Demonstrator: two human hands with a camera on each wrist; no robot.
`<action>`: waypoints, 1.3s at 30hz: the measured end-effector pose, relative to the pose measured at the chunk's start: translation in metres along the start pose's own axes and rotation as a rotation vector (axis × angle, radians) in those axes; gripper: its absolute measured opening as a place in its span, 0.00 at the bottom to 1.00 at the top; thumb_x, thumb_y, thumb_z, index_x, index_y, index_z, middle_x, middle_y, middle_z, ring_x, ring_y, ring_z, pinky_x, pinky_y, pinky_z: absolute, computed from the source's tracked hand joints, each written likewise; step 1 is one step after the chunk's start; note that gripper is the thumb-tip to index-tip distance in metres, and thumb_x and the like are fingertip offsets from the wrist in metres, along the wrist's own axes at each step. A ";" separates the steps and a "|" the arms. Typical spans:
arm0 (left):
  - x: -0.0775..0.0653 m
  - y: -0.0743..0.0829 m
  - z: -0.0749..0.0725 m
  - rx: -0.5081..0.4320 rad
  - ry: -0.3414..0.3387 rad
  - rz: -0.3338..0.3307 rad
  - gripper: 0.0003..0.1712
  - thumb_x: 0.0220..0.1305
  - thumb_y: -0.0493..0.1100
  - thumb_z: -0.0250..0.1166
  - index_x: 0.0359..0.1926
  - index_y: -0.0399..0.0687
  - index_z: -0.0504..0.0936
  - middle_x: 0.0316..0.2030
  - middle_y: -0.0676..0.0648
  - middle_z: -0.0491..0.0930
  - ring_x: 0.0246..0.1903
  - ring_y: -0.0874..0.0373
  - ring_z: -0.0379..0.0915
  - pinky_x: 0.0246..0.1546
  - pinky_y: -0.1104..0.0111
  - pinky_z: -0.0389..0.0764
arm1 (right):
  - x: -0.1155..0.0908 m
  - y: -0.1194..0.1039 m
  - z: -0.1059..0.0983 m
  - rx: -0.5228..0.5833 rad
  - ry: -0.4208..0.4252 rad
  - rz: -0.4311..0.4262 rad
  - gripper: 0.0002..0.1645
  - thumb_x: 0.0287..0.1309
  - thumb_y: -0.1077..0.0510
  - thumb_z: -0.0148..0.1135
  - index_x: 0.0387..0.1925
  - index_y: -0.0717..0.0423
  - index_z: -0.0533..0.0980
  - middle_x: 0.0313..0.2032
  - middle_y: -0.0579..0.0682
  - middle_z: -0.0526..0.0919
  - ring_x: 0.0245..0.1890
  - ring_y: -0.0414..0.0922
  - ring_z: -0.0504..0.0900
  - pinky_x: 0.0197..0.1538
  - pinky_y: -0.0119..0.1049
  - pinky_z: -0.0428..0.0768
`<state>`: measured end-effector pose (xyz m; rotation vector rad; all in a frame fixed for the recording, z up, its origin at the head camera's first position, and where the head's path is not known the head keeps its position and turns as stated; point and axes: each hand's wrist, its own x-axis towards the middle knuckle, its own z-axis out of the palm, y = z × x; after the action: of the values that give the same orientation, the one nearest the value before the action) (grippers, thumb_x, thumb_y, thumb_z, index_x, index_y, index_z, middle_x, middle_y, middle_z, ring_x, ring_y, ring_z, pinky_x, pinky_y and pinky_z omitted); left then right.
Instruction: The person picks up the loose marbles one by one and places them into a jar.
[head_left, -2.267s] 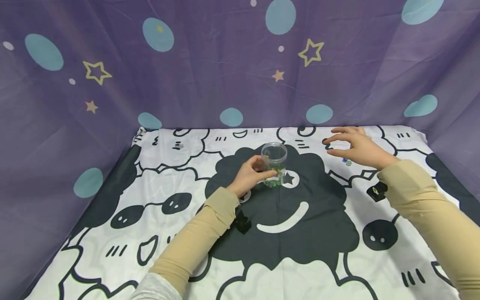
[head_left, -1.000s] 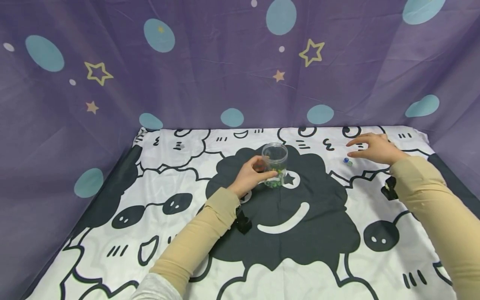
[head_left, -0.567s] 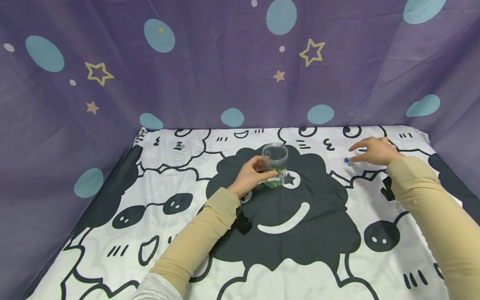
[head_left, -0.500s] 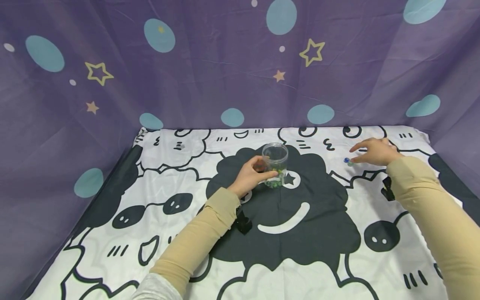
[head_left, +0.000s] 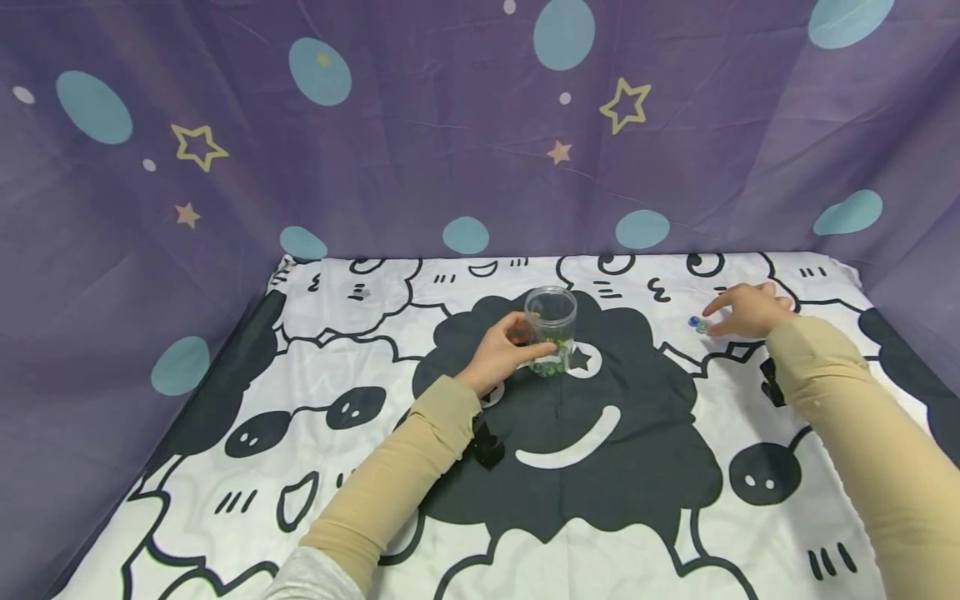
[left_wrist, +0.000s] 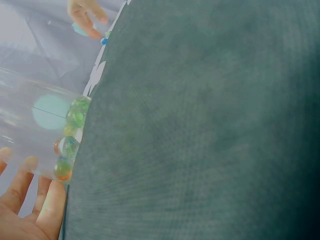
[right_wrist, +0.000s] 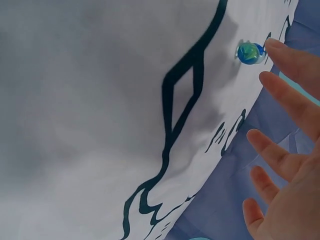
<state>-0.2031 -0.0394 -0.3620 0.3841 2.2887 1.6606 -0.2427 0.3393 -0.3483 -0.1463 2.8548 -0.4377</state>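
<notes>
My left hand [head_left: 495,354] holds a clear plastic jar [head_left: 551,310] upright on the cloth, thumb on the near side and fingers round the far side. Several green, yellow and orange-tinted glass marbles [left_wrist: 75,118] lie at the jar's bottom, as the left wrist view shows. To the right, a blue marble [head_left: 693,321] and a greenish clear marble [head_left: 702,328] sit side by side on the cloth. Just beside them is my right hand [head_left: 752,310], thumb and index finger apart, with nothing between them. In the right wrist view its fingers are spread, with the thumb tip by the green-blue marble [right_wrist: 248,53].
A white cloth [head_left: 420,550] printed with black cartoon sheep covers the table. Behind it hangs a purple curtain [head_left: 420,150] with stars and blue ovals. Small black devices are strapped under both wrists, such as the left one [head_left: 487,446].
My right hand has moved rightward from above and left of the two marbles, then lowered to beside them. Its thumb has shifted slightly toward me. The left hand and jar stay in place.
</notes>
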 end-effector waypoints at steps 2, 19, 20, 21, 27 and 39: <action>-0.003 0.004 0.000 0.005 -0.002 0.002 0.28 0.60 0.42 0.67 0.60 0.45 0.69 0.59 0.40 0.69 0.63 0.44 0.64 0.59 0.62 0.75 | 0.001 -0.001 0.001 0.002 0.001 0.004 0.27 0.49 0.53 0.68 0.49 0.63 0.78 0.57 0.74 0.67 0.46 0.71 0.54 0.42 0.67 0.59; -0.003 0.005 0.000 0.018 -0.004 -0.005 0.30 0.59 0.43 0.68 0.61 0.46 0.69 0.59 0.41 0.69 0.62 0.45 0.64 0.59 0.61 0.74 | 0.009 0.001 0.009 0.002 -0.007 0.022 0.24 0.46 0.53 0.69 0.45 0.62 0.81 0.52 0.71 0.71 0.44 0.68 0.56 0.41 0.63 0.58; -0.003 0.004 0.000 0.017 -0.003 -0.006 0.30 0.59 0.43 0.68 0.61 0.46 0.69 0.59 0.41 0.69 0.62 0.45 0.64 0.59 0.61 0.74 | 0.009 0.001 0.010 0.002 -0.005 0.020 0.24 0.46 0.53 0.69 0.45 0.62 0.81 0.52 0.71 0.72 0.44 0.68 0.56 0.41 0.63 0.57; -0.003 0.004 0.000 0.017 -0.002 -0.005 0.30 0.59 0.43 0.68 0.61 0.46 0.69 0.59 0.41 0.69 0.62 0.45 0.64 0.59 0.61 0.74 | 0.009 0.001 0.010 0.003 -0.004 0.019 0.24 0.46 0.53 0.69 0.45 0.62 0.81 0.52 0.71 0.72 0.44 0.68 0.56 0.41 0.63 0.57; -0.005 0.006 0.000 0.014 0.003 0.005 0.29 0.59 0.43 0.68 0.61 0.45 0.70 0.58 0.40 0.70 0.62 0.45 0.65 0.59 0.62 0.74 | 0.007 0.001 0.010 0.007 -0.006 0.015 0.23 0.47 0.53 0.68 0.45 0.62 0.81 0.52 0.71 0.72 0.43 0.68 0.56 0.41 0.64 0.58; 0.011 -0.017 0.001 0.007 0.010 0.012 0.30 0.58 0.44 0.69 0.60 0.48 0.70 0.57 0.42 0.70 0.61 0.46 0.66 0.57 0.60 0.75 | 0.008 0.001 0.012 0.008 0.014 0.016 0.20 0.48 0.54 0.67 0.43 0.60 0.81 0.52 0.71 0.73 0.42 0.68 0.56 0.38 0.61 0.58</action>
<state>-0.2140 -0.0394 -0.3789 0.3925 2.3041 1.6646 -0.2470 0.3362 -0.3615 -0.1192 2.8656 -0.4491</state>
